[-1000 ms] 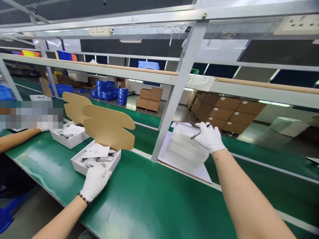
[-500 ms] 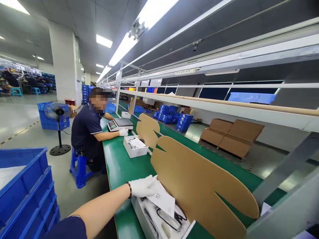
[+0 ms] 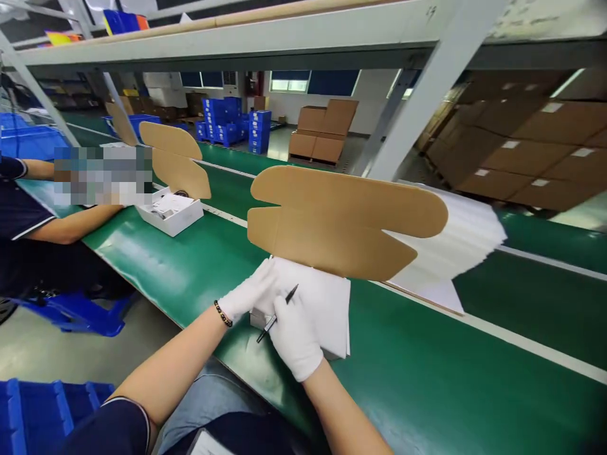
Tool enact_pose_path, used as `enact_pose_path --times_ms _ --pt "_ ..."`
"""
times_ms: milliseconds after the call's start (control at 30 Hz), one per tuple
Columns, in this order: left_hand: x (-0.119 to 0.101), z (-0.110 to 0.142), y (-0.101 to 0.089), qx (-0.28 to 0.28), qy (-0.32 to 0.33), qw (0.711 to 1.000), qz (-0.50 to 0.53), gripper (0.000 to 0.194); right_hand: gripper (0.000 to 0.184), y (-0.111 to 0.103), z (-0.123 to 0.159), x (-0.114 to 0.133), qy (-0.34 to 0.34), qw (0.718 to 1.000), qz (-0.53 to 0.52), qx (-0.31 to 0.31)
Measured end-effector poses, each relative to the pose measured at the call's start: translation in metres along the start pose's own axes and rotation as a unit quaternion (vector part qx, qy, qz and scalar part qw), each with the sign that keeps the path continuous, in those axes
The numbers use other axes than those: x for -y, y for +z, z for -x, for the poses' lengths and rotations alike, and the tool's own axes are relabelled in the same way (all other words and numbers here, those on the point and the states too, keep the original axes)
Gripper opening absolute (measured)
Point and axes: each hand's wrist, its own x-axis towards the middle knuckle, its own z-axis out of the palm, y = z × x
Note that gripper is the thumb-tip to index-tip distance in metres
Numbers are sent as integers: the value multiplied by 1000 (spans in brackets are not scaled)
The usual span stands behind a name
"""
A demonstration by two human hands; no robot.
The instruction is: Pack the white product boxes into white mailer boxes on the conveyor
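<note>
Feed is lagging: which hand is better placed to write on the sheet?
Right hand, probably: it already holds the pen over the sheet, while the left hand rests flat on its edge.

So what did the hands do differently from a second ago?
The right hand came back from the paper stack to the near open box, keeping its pen. A white sheet now covers the box's contents, and the left hand rests on it. The second box stays beside the co-worker.

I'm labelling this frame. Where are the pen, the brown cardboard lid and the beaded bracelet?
pen [image 3: 277,313], head view, mid-barrel.
brown cardboard lid [image 3: 341,221], head view, centre of flap.
beaded bracelet [image 3: 222,314], head view, beads.
</note>
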Motion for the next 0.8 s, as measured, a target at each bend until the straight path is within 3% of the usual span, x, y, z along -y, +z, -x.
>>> enact_pose_path --times_ms 100,200,300,500,700,800 --pt "-9 -11 -1 30 62 995 -71 56 26 -11 -1 -34 -37 999 -15 25" --pt "-14 -20 6 -4 94 980 -174 57 47 -20 8 -77 -3 999 43 -6" --pt "-17 -29 11 -36 110 971 -212 65 54 -19 7 -97 16 999 40 -31" --pt "-18 -41 2 25 147 961 -234 66 44 -20 -21 -85 112 993 -9 42" --pt "-22 -40 -2 14 179 958 -222 78 42 -15 -5 -81 42 995 78 -53" --pt "-30 -41 -1 20 184 961 -207 76 51 -3 -6 -75 120 989 81 -14"
